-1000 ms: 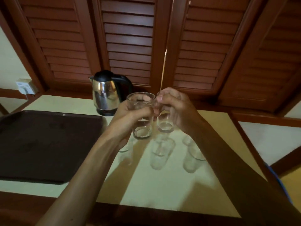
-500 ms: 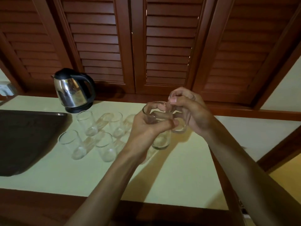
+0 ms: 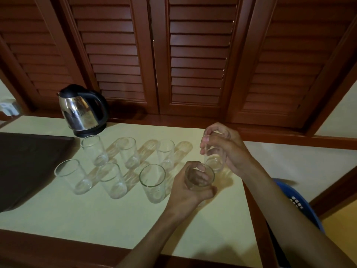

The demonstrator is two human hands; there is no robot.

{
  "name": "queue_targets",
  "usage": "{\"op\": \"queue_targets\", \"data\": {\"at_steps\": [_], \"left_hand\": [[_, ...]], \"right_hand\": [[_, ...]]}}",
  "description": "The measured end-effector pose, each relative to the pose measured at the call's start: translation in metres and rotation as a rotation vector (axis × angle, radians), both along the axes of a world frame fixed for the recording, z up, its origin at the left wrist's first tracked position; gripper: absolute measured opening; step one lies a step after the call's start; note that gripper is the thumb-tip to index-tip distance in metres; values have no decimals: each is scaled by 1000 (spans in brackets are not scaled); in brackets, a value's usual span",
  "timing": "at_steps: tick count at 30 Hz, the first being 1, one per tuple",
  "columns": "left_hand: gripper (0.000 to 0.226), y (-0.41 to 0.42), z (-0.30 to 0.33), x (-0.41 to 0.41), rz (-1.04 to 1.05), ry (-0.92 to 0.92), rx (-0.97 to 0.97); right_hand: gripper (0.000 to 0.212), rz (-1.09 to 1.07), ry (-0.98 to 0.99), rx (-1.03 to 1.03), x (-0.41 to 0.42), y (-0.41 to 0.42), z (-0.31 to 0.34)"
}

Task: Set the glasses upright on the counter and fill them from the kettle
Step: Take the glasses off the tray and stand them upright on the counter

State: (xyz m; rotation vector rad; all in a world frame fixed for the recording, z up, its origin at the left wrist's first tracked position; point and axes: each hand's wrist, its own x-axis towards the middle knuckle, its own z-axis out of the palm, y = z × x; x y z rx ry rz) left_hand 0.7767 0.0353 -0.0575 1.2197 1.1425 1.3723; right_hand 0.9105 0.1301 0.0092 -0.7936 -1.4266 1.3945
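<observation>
- Six empty glasses (image 3: 152, 185) stood upright in two rows on the counter (image 3: 100, 215).
- Kettle (image 3: 83, 111) stood behind them.
- Left hand (image 3: 190, 192) and right hand (image 3: 228, 151) each gripped one glass.

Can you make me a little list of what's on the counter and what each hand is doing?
counter: pale, with a wood edge
free glasses: six, upright, empty, two rows of three; front middle one
kettle: steel and black, behind the glasses, untouched
tray: dark, at the left
left hand: grips a glass at the front row's right end
right hand: holds another glass by its rim, at the back row's right end
water in glasses: none seen
basket: blue, low at the right
</observation>
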Motion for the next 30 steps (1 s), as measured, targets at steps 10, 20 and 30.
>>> {"op": "queue_targets", "data": {"at_steps": [10,20,30], "left_hand": [[43,11,-26,1,8,12,-14],[43,11,-36,2,-7,67,13],[41,10,-39,-2,-27,123,13]], "right_hand": [[42,-8,-50,-12,-1,16,-28],[45,-35,-66,-37,-6,25,-48],[32,-115,-55,-21,-13,31,-65]]}}
